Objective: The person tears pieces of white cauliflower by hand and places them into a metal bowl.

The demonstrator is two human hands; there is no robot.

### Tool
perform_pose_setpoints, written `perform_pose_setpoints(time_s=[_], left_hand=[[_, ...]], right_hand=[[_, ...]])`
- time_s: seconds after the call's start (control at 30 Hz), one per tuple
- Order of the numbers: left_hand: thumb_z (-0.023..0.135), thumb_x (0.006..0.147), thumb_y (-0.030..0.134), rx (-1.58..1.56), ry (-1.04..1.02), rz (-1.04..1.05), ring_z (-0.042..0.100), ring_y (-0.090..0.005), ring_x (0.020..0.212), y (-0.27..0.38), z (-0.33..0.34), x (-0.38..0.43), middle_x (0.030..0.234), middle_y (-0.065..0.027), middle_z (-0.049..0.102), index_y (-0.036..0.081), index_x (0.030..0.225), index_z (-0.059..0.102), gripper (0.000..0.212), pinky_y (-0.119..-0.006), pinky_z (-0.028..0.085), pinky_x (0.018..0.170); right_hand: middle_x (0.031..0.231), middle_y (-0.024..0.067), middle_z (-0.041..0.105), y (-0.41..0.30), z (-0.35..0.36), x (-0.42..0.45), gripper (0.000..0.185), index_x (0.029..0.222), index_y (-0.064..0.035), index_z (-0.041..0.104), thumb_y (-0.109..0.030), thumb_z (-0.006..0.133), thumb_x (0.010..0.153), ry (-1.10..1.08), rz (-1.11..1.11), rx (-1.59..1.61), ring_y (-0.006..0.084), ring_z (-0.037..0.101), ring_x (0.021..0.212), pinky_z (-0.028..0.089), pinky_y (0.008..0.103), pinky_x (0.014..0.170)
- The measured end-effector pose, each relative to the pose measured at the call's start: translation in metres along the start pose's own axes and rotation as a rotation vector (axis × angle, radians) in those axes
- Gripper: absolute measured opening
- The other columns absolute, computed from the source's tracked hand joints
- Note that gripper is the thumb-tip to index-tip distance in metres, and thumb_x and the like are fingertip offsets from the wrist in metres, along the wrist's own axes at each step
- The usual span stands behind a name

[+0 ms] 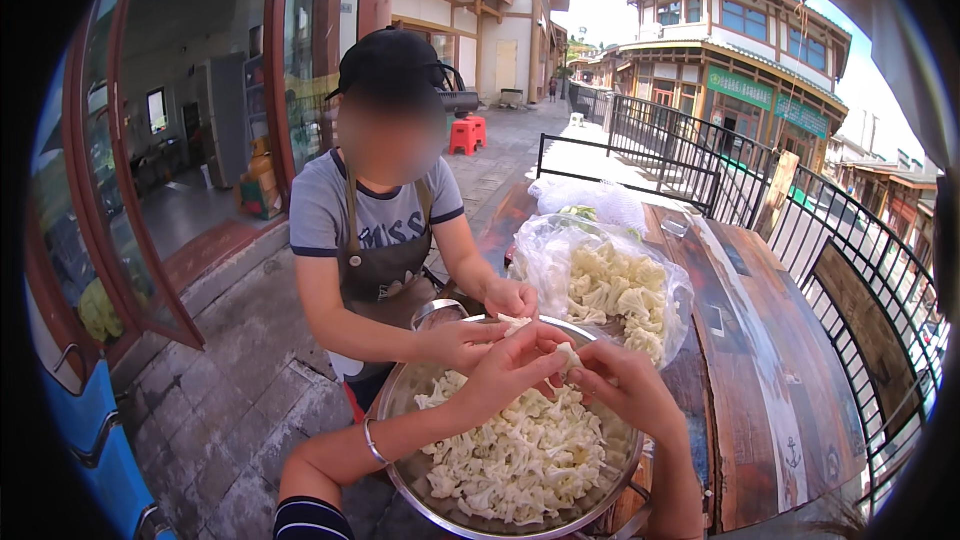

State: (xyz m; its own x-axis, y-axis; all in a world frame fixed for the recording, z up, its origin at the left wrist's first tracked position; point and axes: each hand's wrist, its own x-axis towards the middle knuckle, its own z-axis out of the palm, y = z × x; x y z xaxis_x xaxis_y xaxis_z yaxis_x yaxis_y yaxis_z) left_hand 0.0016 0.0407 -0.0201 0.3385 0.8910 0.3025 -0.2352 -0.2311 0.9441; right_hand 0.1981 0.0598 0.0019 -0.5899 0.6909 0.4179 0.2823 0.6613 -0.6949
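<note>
Above a large steel basin (397,480), my left hand (517,360) and my right hand (622,378) meet at a small cauliflower floret (568,357), pinched between the fingers of both. A silver bangle circles my left wrist. Small cauliflower pieces (525,457) cover the bottom of the basin. Just beyond my left hand, a co-worker's hands (459,341) hold another cauliflower piece (514,322) over the basin's far side. Part of the co-worker's fingers is hidden behind my left hand.
An open clear plastic bag (551,258) of larger cauliflower florets (619,285) lies on the wood-plank-patterned table (757,390). Behind it is white foam netting (589,195). The co-worker (375,225) stands across the basin. Blue chairs (112,465) are at left, a black railing (847,240) at right.
</note>
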Motion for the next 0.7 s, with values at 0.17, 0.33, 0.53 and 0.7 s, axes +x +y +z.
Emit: perform_pose_setpoints(time_s=[0.17, 0.33, 0.53, 0.7], left_hand=[[0.051, 0.095, 0.026, 0.499, 0.068, 0.149, 0.050, -0.0052, 0.055, -0.004, 0.005, -0.004, 0.064, 0.0008, 0.050, 0.004, 0.087, 0.049, 0.023, -0.019, 0.039, 0.048], [0.048, 0.096, 0.027, 0.569, -0.034, 0.226, 0.042, -0.0079, 0.050, 0.000, 0.005, -0.007, 0.058, -0.0005, 0.040, 0.005, 0.080, 0.044, 0.028, -0.025, 0.033, 0.046], [0.045, 0.097, 0.024, 0.632, 0.021, 0.322, 0.041, -0.0130, 0.055, -0.004, 0.009, -0.010, 0.061, -0.0042, 0.039, 0.003, 0.081, 0.044, 0.026, -0.030, 0.033, 0.050], [0.045, 0.097, 0.022, 0.654, 0.062, 0.420, 0.038, -0.0133, 0.054, -0.012, 0.007, -0.007, 0.062, -0.0041, 0.039, 0.003, 0.082, 0.045, 0.024, -0.030, 0.032, 0.050]], right_hand=[[0.068, 0.0082, 0.059, -0.005, 0.005, 0.000, 0.017, 0.088, 0.0005, 0.057, -0.016, 0.061, 0.088, 0.010, -0.031, 0.027, 0.0127, 0.058, 0.057, 0.045, 0.0278, 0.053], [0.067, 0.0023, 0.057, -0.012, 0.000, -0.002, 0.015, 0.089, 0.0006, 0.057, -0.014, 0.058, 0.090, -0.096, 0.032, 0.257, 0.0068, 0.056, 0.060, 0.044, 0.0234, 0.053], [0.067, -0.0001, 0.052, -0.010, -0.002, -0.002, 0.017, 0.092, 0.0004, 0.056, -0.016, 0.054, 0.093, -0.160, 0.064, 0.357, 0.0055, 0.053, 0.060, 0.044, 0.0219, 0.054], [0.069, -0.0018, 0.050, -0.013, 0.001, -0.001, 0.017, 0.094, -0.0003, 0.056, -0.017, 0.052, 0.094, -0.148, 0.103, 0.429, 0.0047, 0.052, 0.062, 0.044, 0.0209, 0.054]])
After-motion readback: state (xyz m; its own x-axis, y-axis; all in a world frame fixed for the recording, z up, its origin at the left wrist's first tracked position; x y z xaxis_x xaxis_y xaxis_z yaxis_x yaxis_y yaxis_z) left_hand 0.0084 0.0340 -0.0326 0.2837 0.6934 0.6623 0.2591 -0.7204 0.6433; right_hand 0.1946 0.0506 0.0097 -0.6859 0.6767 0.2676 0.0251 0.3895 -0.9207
